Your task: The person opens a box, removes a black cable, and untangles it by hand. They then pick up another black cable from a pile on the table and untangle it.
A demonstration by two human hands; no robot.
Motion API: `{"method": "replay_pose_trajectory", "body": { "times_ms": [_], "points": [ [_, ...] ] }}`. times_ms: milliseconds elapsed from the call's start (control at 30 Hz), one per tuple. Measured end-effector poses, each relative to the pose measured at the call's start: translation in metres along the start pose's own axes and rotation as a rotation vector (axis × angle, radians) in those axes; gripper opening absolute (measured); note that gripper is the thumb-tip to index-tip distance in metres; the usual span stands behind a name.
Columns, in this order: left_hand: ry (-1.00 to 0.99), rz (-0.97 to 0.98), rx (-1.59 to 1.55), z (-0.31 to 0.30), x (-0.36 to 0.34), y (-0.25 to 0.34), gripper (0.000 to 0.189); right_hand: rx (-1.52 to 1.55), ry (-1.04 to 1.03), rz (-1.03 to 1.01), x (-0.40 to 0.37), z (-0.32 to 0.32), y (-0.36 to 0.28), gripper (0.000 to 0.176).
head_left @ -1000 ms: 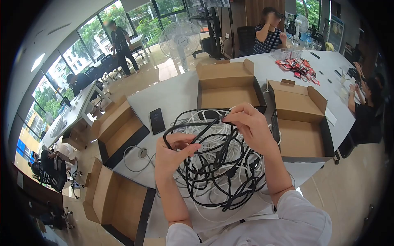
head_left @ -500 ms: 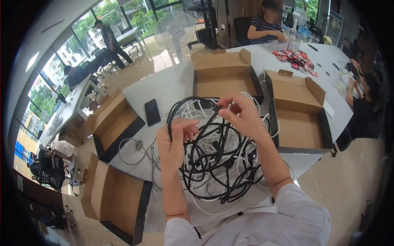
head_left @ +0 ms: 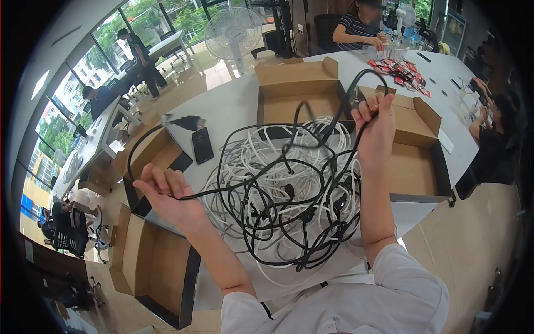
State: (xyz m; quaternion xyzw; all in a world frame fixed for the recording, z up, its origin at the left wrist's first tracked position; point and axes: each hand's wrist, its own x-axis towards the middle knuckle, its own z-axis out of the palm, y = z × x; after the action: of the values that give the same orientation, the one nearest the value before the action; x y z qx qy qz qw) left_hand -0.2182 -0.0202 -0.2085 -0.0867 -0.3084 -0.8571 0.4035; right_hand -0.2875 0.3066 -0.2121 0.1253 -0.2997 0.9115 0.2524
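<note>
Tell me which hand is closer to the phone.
Left. The left hand is below the phone and slightly left of it in the view; the right hand is farther, well to the phone's right, across the tangled cables.

Single head-worn camera, wide fisheye, looks forward and down on close counter [head_left: 222, 106], far windows [head_left: 181, 18] upper left.
</note>
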Motion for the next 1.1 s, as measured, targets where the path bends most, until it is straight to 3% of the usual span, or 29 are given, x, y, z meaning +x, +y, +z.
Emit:
{"method": "replay_pose_trajectory", "body": {
  "times_ms": [100,233,300,367,400,467,533,633,667,767,800,833,900,1000,1100],
  "points": [
    [-0.038,0.086,-0.054,-0.008,0.005,0.003,0.039,0.404,-0.065,0.201,0.019,-0.037,-0.008,0.033],
    [0.011,0.171,-0.125,-0.018,0.014,0.008,0.034,0.843,0.089,0.419,0.033,-0.061,-0.022,0.036],
    [0.03,0.168,-0.122,-0.025,0.019,0.012,0.033,0.871,0.016,0.425,0.036,-0.07,-0.025,0.027],
    [-0.107,0.034,-0.159,-0.033,0.025,0.013,0.032,0.848,-0.098,0.397,0.037,-0.076,-0.025,0.021],
    [-0.176,-0.034,-0.177,-0.035,0.026,0.013,0.031,0.723,-0.06,0.285,0.033,-0.068,-0.027,0.02],
    [-0.182,-0.174,-0.092,-0.019,0.019,0.011,0.031,0.469,0.016,0.066,0.018,-0.036,-0.037,0.032],
    [-0.213,-0.286,0.06,-0.005,0.01,0.008,0.035,0.373,-0.187,-0.059,0.012,-0.025,-0.042,0.048],
    [-0.308,-0.356,0.605,0.011,-0.006,0.003,0.04,0.189,-0.436,-0.281,0.004,-0.007,-0.041,0.068],
    [-0.482,-0.365,0.865,0.005,-0.001,0.004,0.041,0.122,-0.508,-0.362,0.001,-0.002,-0.038,0.074],
    [-0.64,-0.108,1.573,0.012,-0.019,-0.014,0.039,-0.353,-0.492,-0.547,-0.004,0.009,-0.02,0.089],
    [-0.653,-0.176,1.721,0.024,-0.024,-0.011,0.044,-0.44,-0.508,-0.557,-0.007,0.012,-0.016,0.094],
    [-0.687,-0.064,1.77,0.019,-0.024,-0.014,0.048,-0.526,-0.524,-0.565,-0.01,0.014,-0.014,0.1],
    [-0.752,0.169,1.858,0.009,-0.023,-0.022,0.056,-0.782,-0.561,-0.53,-0.014,0.016,-0.012,0.095],
    [-0.776,0.209,1.665,0.019,-0.027,-0.025,0.071,-0.95,-0.584,-0.512,-0.014,0.015,-0.011,0.078],
    [-0.773,0.192,1.399,0.042,-0.041,-0.028,0.079,-0.902,-0.606,-0.487,-0.016,0.012,-0.015,0.056]
  ]
}}
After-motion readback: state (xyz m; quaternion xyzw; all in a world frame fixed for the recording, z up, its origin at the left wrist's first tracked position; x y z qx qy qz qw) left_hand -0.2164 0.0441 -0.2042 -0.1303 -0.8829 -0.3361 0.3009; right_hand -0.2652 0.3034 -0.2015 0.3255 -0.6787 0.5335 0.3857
